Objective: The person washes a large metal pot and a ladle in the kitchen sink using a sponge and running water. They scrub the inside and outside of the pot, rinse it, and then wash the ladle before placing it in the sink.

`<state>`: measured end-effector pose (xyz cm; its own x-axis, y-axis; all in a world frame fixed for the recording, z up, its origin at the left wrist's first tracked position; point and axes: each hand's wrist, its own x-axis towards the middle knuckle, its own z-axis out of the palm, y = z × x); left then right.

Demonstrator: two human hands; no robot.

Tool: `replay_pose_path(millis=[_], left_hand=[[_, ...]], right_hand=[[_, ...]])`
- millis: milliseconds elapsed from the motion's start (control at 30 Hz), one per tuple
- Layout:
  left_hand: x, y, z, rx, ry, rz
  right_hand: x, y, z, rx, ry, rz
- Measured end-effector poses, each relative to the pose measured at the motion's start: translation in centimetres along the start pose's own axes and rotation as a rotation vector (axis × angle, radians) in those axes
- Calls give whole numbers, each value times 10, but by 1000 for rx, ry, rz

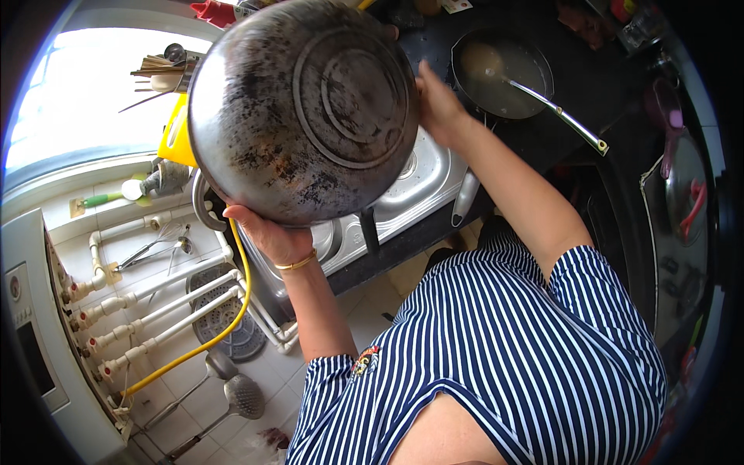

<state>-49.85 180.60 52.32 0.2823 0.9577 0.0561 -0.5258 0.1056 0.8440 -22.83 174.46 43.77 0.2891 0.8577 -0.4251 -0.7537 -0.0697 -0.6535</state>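
Raised over the sink and tilted, a large metal pot shows its scorched, ringed underside to the camera. My left hand grips its lower rim, thumb on the outside, with a gold-coloured bangle at the wrist. At the pot's right side is my right hand, its fingers partly hidden and slightly blurred against the edge. The pot's inside cannot be seen. Below it, a stainless steel sink is partly covered from view. A dark pan holding cloudy liquid and a long-handled metal utensil sits beyond my right hand.
A white wall-mounted unit with valves, white pipes and a yellow hose is at left. A skimmer hangs on the tiled wall. Wooden chopsticks stand by the window. The dark counter spans the upper right.
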Motion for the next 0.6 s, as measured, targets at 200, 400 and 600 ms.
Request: replay_pose_path(millis=[200, 400, 600], left_hand=[[10, -35, 3, -109, -61, 72], [3, -72, -48, -179, 11, -56], [-24, -73, -102, -185, -37, -168]], right_hand=[[46, -52, 7, 42, -172, -124], [55, -41, 10, 21, -177, -115], [74, -18, -2, -73, -198, 41]])
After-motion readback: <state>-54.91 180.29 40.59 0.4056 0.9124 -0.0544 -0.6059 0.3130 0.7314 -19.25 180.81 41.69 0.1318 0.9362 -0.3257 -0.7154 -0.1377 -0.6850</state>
